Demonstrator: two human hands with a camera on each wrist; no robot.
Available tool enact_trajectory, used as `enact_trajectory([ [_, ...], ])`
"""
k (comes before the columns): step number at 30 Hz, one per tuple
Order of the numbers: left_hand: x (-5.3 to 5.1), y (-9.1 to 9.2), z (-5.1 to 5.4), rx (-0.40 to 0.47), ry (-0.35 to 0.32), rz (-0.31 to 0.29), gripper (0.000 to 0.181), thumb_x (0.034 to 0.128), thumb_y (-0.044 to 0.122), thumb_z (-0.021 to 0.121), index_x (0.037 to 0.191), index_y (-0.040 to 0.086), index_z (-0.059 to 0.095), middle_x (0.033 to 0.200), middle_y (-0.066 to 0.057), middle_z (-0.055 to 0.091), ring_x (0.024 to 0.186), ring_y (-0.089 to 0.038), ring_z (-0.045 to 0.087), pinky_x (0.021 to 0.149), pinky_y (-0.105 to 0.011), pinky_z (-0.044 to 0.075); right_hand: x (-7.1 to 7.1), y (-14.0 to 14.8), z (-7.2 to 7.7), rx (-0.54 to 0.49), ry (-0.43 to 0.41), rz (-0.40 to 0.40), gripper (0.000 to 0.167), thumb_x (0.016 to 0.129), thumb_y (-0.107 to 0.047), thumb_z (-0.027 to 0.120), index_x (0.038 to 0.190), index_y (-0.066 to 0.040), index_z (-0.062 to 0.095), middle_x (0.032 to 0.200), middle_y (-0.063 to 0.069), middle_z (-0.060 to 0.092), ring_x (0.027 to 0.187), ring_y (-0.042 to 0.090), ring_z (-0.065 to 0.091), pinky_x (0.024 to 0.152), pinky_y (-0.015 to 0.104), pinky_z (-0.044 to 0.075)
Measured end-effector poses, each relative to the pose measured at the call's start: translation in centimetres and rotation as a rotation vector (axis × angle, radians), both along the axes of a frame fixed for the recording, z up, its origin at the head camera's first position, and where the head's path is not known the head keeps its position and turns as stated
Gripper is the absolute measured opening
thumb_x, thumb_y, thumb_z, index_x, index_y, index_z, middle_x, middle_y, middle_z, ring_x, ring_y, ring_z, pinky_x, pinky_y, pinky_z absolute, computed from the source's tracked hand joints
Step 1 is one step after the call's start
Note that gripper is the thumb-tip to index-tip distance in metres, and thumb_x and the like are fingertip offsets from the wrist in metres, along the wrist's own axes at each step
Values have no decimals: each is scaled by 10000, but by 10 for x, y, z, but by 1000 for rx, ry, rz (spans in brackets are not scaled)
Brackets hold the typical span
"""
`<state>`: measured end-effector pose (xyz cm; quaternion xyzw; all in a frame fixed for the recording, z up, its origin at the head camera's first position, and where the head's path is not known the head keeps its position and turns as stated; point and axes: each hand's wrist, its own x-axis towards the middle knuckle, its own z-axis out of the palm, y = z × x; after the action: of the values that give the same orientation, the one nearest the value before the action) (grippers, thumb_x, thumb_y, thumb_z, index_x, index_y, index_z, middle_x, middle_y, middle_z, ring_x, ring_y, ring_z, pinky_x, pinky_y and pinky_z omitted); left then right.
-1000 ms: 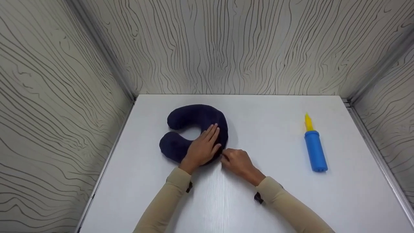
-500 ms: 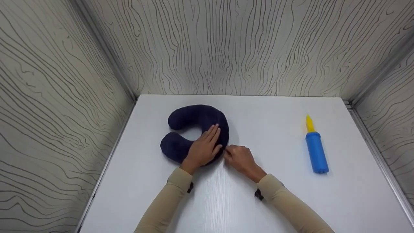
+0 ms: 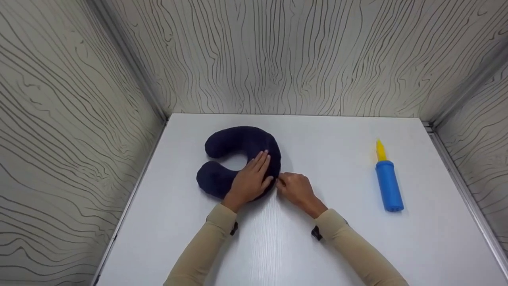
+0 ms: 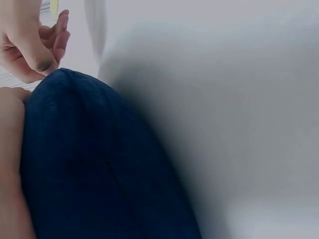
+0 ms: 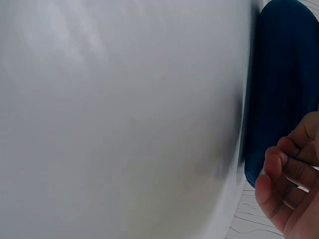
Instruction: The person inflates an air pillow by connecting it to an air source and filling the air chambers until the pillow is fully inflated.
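A dark navy, U-shaped neck pillow (image 3: 226, 143) lies on the white table with its opening to the left. My left hand (image 3: 250, 180) rests flat on the pillow's lower right part, fingers straight and pointing away from me. At the pillow's outer right edge, my right hand (image 3: 295, 188) has curled fingers, thumb and fingertips pinching at the seam. What small part sits between those fingertips is hidden. The right wrist view shows the curled fingers (image 5: 273, 169) against the pillow's blue side (image 5: 281, 84). In the left wrist view the pillow (image 4: 94, 149) rises between both hands.
A blue hand pump (image 3: 389, 186) with a yellow nozzle (image 3: 381, 151) lies on the right side of the white table (image 3: 333, 159). Wood-patterned panels (image 3: 254, 59) stand behind the table and at both sides.
My right hand has slid a little way up along the pillow's right edge, away from me. The left hand keeps its place on the pillow. The pump has not moved.
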<state>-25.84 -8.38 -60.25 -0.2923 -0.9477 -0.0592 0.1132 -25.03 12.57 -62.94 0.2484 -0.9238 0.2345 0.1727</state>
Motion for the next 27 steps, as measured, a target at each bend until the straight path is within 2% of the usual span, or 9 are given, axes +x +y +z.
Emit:
enact_trajectory([
  [7,0,-1,-1,5,26,-14,770,1079,455,558,1662,17,311,1746,-151,309,1620,-285,328,1288,-401,380,0,1,-1,-1,6,-2,133,936,-131,728,811,-92,748,725,31,724,607,173,645,551,394,558],
  [16,2,1,0,-40,-23,27,766,1086,446,532,1680,41,270,1769,-120,259,1638,-254,284,1305,-369,349,-10,0,0,10,16,-18,167,955,-122,730,791,-93,733,713,40,717,590,160,619,532,386,553],
  [23,2,2,-1,-4,-4,29,755,1080,428,556,1670,33,300,1755,-137,291,1628,-271,309,1284,-391,388,-18,1,0,7,16,-35,134,943,-121,733,816,-81,745,740,57,732,613,218,661,544,434,565],
  [27,1,2,-1,-2,-23,36,808,1066,477,571,1680,44,274,1767,-127,262,1638,-264,284,1290,-389,377,-20,2,-1,4,6,-36,136,950,-117,727,821,-77,741,745,56,726,617,209,651,553,417,562],
])
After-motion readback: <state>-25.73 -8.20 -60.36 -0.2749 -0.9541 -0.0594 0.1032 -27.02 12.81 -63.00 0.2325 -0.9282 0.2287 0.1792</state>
